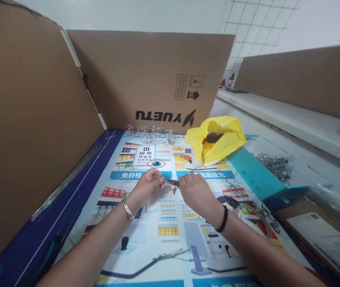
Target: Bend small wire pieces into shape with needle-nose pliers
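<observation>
Over the middle of the printed poster [146,217], my hands meet at a small dark metal tool [172,182] that looks like pliers. My right hand [198,195] is wrapped round its handle end, with a black band on the wrist. At the tool's tip, my left hand [150,183] pinches something too small to make out; a silver bangle sits on that wrist. Thin red and green threads or wires [196,168] run from my right hand towards a yellow bag [228,147]. Fine clear or silvery strands hang below my left fingers.
Cardboard panels [122,75] wall the left and back. Shiny wire-like pieces [155,130] lie along the back edge. A bundle of thin wires [172,254] lies in front. To the right are a clear coil [267,225], a dark wiry heap [273,167] and a plastic-wrapped box [316,227].
</observation>
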